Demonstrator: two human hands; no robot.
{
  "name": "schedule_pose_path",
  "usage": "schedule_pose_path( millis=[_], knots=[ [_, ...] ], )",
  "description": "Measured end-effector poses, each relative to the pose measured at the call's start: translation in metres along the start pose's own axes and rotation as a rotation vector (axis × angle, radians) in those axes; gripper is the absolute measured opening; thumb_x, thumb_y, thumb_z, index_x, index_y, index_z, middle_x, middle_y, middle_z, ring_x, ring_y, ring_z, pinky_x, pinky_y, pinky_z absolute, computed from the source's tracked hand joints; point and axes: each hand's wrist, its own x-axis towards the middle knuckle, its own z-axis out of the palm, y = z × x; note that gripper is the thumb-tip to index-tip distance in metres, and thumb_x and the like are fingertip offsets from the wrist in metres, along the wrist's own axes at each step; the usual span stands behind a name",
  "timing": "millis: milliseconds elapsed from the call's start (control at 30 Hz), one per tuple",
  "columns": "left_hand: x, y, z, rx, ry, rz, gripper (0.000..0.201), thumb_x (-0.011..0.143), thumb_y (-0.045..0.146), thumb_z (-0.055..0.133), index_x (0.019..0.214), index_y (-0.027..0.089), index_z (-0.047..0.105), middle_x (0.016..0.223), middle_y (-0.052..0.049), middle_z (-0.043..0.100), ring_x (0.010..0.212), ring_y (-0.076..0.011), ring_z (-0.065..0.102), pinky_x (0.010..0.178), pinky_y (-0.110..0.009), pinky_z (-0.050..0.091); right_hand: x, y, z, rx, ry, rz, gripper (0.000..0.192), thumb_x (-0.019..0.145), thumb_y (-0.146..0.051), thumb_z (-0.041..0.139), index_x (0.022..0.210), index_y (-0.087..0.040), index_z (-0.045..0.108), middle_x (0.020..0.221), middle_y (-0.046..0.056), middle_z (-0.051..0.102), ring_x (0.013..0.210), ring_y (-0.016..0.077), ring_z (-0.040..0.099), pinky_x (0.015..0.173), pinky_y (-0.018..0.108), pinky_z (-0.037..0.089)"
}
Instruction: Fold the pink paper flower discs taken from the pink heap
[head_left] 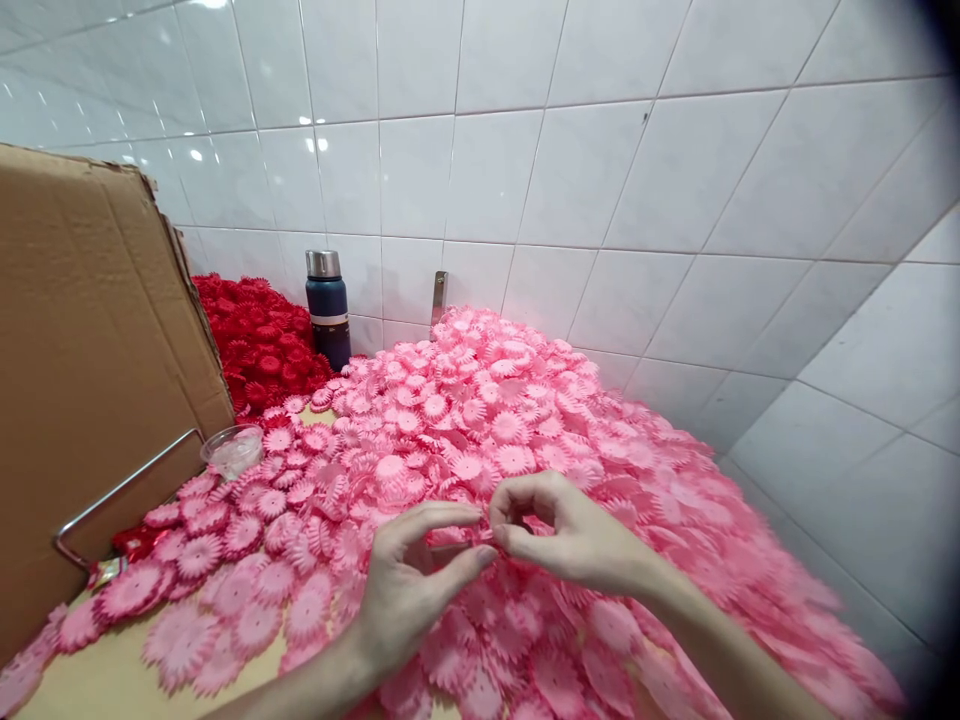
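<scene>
My left hand (409, 585) and my right hand (566, 535) meet above a big heap of pink flower-shaped petal discs (510, 430). Thumb and forefinger of the left hand close toward each other around something thin and pale, perhaps a wire or small stick; its kind is too small to make out. The right hand's thumb and forefinger are pinched together just beside the left fingertips. Whatever lies between them is mostly hidden by the fingers. Discs with fringed edges lie beneath and all around both hands.
On the left stands a cardboard box (90, 330) with a bent metal rod (127, 485) before it. A clear plastic cup (234, 450) sits among the discs. Behind are a red petal heap (259, 340) and a dark blue bottle (328, 315). A tiled wall (487, 170) bounds the back.
</scene>
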Motion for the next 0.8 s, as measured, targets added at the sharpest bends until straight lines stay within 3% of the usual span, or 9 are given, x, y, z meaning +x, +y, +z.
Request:
schedule_pose_path(
  millis=[167,300,500,600,800],
  knots=[
    [0.003,0.0,-0.002,0.069,0.035,0.012,0.005,0.08,0.015,0.071,0.083,0.019,0.071,0.096,-0.004,0.07,0.094,-0.017,0.065,0.082,-0.026,0.056,0.001,0.003,-0.006,0.049,0.024,-0.01,0.012,0.075,-0.008,0.053,0.069,-0.017,0.058,0.066,-0.001,0.057,0.061,0.0112,0.048,0.056,0.023,0.04],
    [0.004,-0.001,-0.003,0.002,-0.042,-0.114,0.012,0.08,0.021,0.072,0.091,0.019,0.067,0.109,-0.007,0.066,0.103,-0.0206,0.063,0.084,-0.03,0.055,0.0,-0.001,-0.002,-0.022,0.007,-0.037,0.012,0.075,-0.009,0.053,0.069,-0.017,0.059,0.068,0.0,0.059,0.063,0.0117,0.051,0.059,0.024,0.042],
    [0.008,-0.002,-0.006,0.118,-0.036,-0.167,0.021,0.081,0.031,0.071,0.069,0.014,0.066,0.108,-0.011,0.066,0.105,-0.0257,0.061,0.083,-0.032,0.052,-0.001,-0.009,0.006,-0.139,0.006,-0.105,0.013,0.077,-0.011,0.053,0.068,-0.017,0.061,0.064,-0.001,0.06,0.06,0.0115,0.053,0.057,0.024,0.042],
    [0.009,-0.002,-0.007,0.15,-0.073,-0.152,0.02,0.084,0.031,0.067,0.074,0.014,0.071,0.106,-0.012,0.066,0.098,-0.0234,0.062,0.078,-0.029,0.053,0.0,-0.009,0.004,-0.156,0.035,-0.126,0.014,0.076,-0.009,0.053,0.067,-0.017,0.06,0.065,0.0,0.062,0.061,0.0122,0.055,0.06,0.025,0.045],
    [0.006,-0.003,-0.004,0.018,-0.121,-0.173,0.018,0.089,0.027,0.06,0.08,0.015,0.071,0.105,-0.009,0.063,0.094,-0.0203,0.062,0.079,-0.028,0.054,0.0,-0.004,0.001,-0.2,0.078,-0.153,0.014,0.075,-0.009,0.051,0.066,-0.018,0.058,0.065,0.0,0.062,0.06,0.0122,0.054,0.059,0.024,0.045]
  ],
)
